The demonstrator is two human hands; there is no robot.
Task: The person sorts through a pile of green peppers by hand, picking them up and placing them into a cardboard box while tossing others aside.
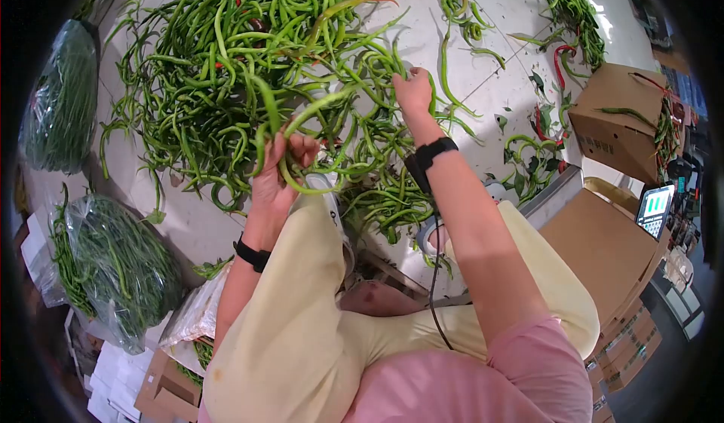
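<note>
Long, curling green chili peppers point(204, 84) lie in a big heap on the pale tiled floor. My left hand point(277, 168), at the near edge of the heap, has its fingers curled around a few long green chili peppers point(320, 106) that stick out to both sides. Farther forward and to the right, my right hand point(413, 95) is closed at the heap's right edge. Green peppers show right at its fingertips, and its grip is partly hidden by the back of the hand.
Clear plastic bags of green peppers point(121, 261) stand at the left. At the right are a cardboard box point(618, 121) with peppers on top, a larger carton point(603, 249) and a lit display point(654, 210). Smaller pepper piles point(566, 8), red peppers and leaves lie on the floor point(483, 68).
</note>
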